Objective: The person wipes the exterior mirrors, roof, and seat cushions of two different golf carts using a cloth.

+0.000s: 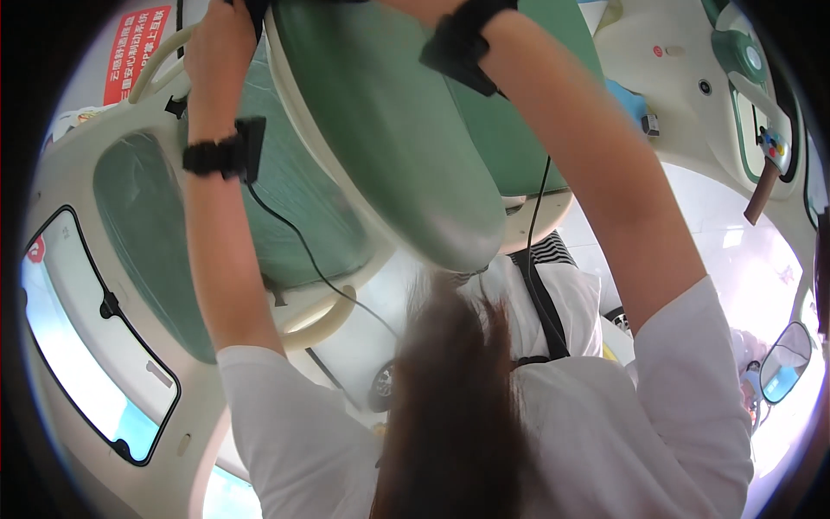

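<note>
My left hand reaches to the top left edge of the view, beside a green-and-cream seat; dark material shows at its fingers, which are mostly cut off. My right arm stretches to the top centre, where the right hand is out of view past the black wrist strap. Below and between the arms is a large green padded seat back with a cream rim. A green seat cushion under clear plastic lies to its left. Each wrist bears a black strapped device with a thin black cable.
A window with a black frame is at the left. A cream curved handle juts out below the cushion. At the right are a door panel with a grab handle, a brown lever and a side mirror. Long hair hangs at bottom centre.
</note>
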`<state>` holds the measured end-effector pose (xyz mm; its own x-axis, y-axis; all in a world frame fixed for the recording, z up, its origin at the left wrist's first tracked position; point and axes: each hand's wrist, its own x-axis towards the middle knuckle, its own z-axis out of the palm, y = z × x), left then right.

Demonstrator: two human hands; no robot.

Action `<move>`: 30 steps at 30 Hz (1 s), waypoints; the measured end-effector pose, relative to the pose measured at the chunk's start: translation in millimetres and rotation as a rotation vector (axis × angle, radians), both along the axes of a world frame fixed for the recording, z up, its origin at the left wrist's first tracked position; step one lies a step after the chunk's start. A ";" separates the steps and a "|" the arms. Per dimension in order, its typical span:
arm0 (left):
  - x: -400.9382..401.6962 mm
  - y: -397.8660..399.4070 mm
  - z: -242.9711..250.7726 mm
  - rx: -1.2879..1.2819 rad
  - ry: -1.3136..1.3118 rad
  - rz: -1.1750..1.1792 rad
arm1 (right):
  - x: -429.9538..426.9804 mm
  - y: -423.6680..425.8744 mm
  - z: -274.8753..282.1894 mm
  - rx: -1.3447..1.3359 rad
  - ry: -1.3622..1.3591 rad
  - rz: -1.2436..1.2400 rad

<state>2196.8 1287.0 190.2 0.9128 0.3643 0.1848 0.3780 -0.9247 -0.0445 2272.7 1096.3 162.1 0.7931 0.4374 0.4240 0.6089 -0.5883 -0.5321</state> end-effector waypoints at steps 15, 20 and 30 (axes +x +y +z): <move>32.5 -20.6 14.6 0.161 0.075 -0.208 | 29.5 -12.7 11.5 0.288 0.123 0.210; -62.5 -108.4 21.5 -0.135 -0.001 0.014 | -64.1 -86.1 -13.0 0.120 0.470 0.213; -286.6 -254.9 37.6 -0.742 0.053 0.197 | -243.5 -236.3 9.6 -0.002 0.692 0.442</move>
<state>1910.2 1032.1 227.9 0.8188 0.5327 -0.2139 0.5538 -0.6350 0.5387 2029.2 860.1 171.7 0.6295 0.7707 -0.0991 0.3189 -0.3726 -0.8715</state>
